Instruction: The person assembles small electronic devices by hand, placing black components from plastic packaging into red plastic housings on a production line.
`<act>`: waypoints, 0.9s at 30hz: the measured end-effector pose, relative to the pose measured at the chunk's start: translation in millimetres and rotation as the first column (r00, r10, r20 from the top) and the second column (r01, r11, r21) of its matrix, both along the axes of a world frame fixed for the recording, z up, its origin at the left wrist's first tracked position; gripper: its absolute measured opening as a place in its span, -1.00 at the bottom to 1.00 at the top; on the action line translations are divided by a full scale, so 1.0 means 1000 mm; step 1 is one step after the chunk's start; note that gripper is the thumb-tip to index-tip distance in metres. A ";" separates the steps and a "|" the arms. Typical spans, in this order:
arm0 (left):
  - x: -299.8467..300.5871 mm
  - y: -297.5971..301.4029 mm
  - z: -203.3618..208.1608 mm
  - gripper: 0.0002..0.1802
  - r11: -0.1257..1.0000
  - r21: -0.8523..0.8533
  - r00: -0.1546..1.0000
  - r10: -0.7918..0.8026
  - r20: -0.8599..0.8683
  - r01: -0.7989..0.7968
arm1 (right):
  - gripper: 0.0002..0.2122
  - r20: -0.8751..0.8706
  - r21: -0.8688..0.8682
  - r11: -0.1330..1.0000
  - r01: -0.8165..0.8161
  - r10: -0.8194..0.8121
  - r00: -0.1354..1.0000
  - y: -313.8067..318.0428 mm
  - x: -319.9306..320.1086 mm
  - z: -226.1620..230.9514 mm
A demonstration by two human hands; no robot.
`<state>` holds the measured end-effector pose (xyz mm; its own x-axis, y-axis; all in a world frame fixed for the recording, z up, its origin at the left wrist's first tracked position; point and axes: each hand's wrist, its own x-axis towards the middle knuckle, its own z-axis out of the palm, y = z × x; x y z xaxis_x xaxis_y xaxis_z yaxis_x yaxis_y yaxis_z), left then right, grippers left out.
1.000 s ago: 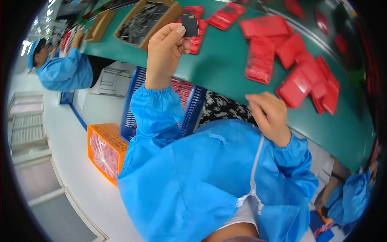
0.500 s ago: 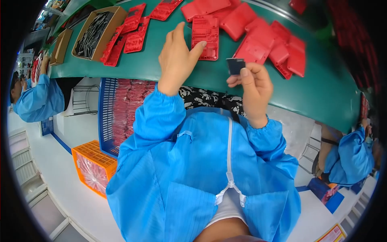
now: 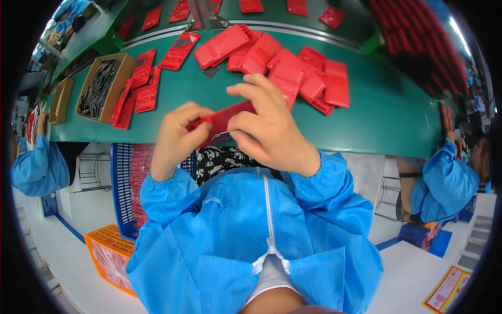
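A red plastic housing half [image 3: 226, 116] is raised over the near edge of the green bench, its inner side partly hidden by my fingers. My left hand [image 3: 180, 133] pinches its left end between thumb and bent fingers. From the right, my right hand [image 3: 272, 125] reaches over the housing, thumb and index finger closed on a thin dark flat piece [image 3: 224, 134] at its lower edge. Mostly the rim of that piece shows; whether it sits inside the housing I cannot tell. Beyond my hands lies a pile of red housings [image 3: 287, 70], with a small grey flat piece [image 3: 212, 72] beside it.
On the left, a cardboard box [image 3: 123, 70] holds many dark flat pieces, next to several open red housings [image 3: 148, 94]. A metal rail [image 3: 162, 35] crosses behind. Below the bench stand a blue crate [image 3: 123, 193] and an orange crate [image 3: 110, 233]. Co-workers sit at both sides.
My left hand has taken hold of a red housing and drawn it nearer. My right hand has moved left with the dark piece to meet it. The view has shifted.
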<state>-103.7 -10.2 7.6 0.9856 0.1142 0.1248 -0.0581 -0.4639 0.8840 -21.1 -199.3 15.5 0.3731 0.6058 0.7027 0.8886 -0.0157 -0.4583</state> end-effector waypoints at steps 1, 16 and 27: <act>-0.003 -0.003 0.002 -0.84 0.998 -0.049 1.000 -0.028 0.008 0.029 | -0.88 -0.036 -0.111 0.992 -0.058 0.054 0.998 0.002 0.002 0.000; 0.016 -0.023 -0.055 -0.36 -0.068 -0.983 0.958 0.247 0.148 0.169 | -0.91 -0.886 0.255 0.963 0.082 0.199 0.419 0.017 -0.014 -0.040; 0.009 -0.031 -0.045 -0.38 0.151 -0.985 0.973 0.227 -0.042 -0.078 | -0.91 -0.585 -0.098 0.990 -0.097 0.022 0.811 0.022 -0.007 -0.045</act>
